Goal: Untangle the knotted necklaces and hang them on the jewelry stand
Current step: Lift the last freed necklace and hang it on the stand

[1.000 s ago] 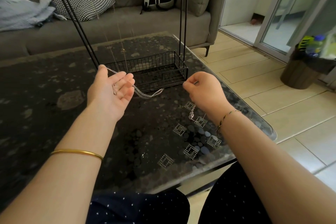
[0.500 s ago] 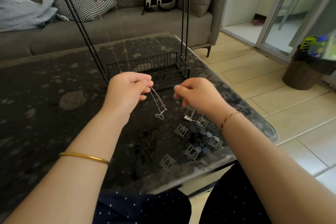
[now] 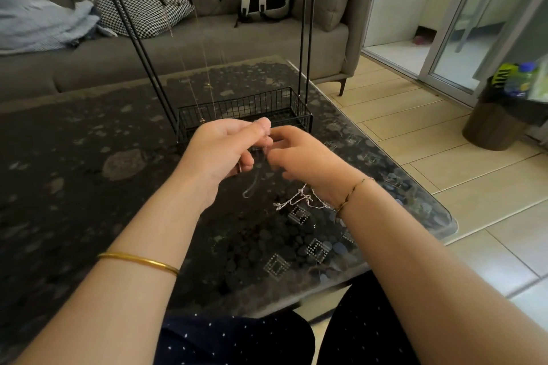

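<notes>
Nearest me, the knotted clump of the thin silver chain necklace hangs crosswise by my right wrist, over the dark pebble-patterned glass tabletop toward its right edge. My right hand and left hand meet, both pinching chain. A slack loop hangs vertically, its bend pointing down. Pulling apart would, I judge, cinch the knot. Beyond stands the black wire jewelry stand.

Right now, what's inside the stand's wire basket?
In the basket, the far half shows only bare wire floor. A hanging pendant ends near its left end, whether inside I cannot tell. The left hand and right hand cover its near side.
</notes>
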A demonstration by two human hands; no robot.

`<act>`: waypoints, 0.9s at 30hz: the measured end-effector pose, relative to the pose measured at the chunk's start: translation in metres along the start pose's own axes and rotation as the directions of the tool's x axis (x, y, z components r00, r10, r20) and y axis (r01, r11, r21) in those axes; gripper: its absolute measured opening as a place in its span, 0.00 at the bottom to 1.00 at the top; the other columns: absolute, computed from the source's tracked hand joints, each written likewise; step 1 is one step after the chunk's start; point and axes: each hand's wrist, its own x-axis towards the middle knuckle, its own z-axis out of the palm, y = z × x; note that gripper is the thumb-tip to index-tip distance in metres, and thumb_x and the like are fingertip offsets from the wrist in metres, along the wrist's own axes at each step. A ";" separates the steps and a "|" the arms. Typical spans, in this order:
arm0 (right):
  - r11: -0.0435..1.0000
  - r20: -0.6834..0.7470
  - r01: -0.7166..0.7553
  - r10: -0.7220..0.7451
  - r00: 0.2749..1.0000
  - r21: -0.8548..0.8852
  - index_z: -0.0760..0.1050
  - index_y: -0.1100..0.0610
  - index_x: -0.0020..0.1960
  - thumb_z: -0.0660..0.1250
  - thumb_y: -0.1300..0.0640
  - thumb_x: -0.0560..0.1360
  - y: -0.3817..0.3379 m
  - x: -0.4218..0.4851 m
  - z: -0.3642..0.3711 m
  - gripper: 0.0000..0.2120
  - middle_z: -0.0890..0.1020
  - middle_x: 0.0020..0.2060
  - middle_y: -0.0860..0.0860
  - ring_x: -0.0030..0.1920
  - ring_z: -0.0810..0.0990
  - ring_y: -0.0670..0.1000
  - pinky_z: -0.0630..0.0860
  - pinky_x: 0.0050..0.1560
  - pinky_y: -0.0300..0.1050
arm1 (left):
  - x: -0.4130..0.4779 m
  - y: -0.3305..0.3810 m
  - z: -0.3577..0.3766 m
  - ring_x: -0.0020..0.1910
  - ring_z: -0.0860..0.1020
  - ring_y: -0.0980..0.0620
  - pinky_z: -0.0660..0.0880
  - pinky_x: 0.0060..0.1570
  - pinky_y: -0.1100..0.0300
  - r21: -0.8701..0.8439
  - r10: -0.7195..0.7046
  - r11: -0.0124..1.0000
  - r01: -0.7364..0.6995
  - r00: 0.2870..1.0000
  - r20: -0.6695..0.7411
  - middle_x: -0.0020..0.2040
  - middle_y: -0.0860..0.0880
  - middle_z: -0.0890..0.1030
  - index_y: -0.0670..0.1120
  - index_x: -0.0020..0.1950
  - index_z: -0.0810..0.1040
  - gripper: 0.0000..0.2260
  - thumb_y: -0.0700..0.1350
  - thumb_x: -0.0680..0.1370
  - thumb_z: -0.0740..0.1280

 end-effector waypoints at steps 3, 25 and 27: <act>0.995 0.088 0.021 -0.029 0.996 0.095 0.74 0.59 0.54 0.64 0.65 0.72 -0.005 -0.001 0.008 0.11 0.81 0.49 0.61 0.48 0.80 0.54 0.73 0.48 0.47 | -0.003 0.002 -0.001 0.28 0.72 0.56 0.73 0.46 0.52 0.007 0.045 0.999 -0.045 0.998 0.038 0.51 0.35 0.81 0.51 0.41 0.85 0.09 0.53 0.75 0.69; 0.661 -0.336 0.082 0.267 0.903 0.746 0.77 0.58 0.46 0.54 0.62 0.81 -0.002 0.004 -0.028 0.13 0.67 0.26 0.48 0.22 0.59 0.44 0.59 0.20 0.35 | 0.003 -0.024 -0.013 0.39 0.81 0.51 0.79 0.42 0.55 0.077 -0.434 0.901 0.428 0.874 0.220 0.42 0.45 0.85 0.41 0.49 0.81 0.11 0.46 0.81 0.62; 0.617 -0.312 0.068 0.297 0.902 0.784 0.76 0.58 0.44 0.54 0.59 0.81 -0.003 0.005 -0.029 0.14 0.66 0.25 0.48 0.21 0.61 0.44 0.61 0.21 0.35 | 0.004 -0.025 -0.013 0.40 0.81 0.50 0.80 0.44 0.53 0.073 -0.465 0.883 0.463 0.847 0.259 0.42 0.44 0.85 0.41 0.48 0.81 0.13 0.47 0.81 0.62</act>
